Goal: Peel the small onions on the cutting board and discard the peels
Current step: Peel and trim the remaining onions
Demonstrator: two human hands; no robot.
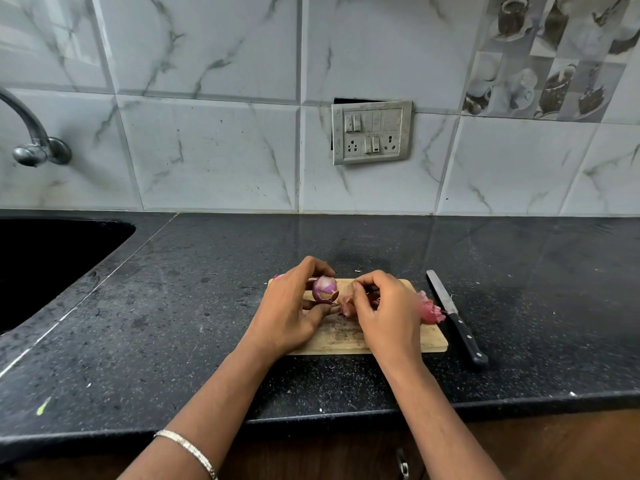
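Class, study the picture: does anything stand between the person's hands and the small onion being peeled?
Nothing visible does. The left hand holds the small purple half-peeled onion over the wooden cutting board, and the right hand pinches loose papery peel beside it. The black-handled knife lies off to the right.

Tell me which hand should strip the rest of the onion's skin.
Right. The left hand grips the onion; the right hand pinches peel right beside it, above the cutting board.
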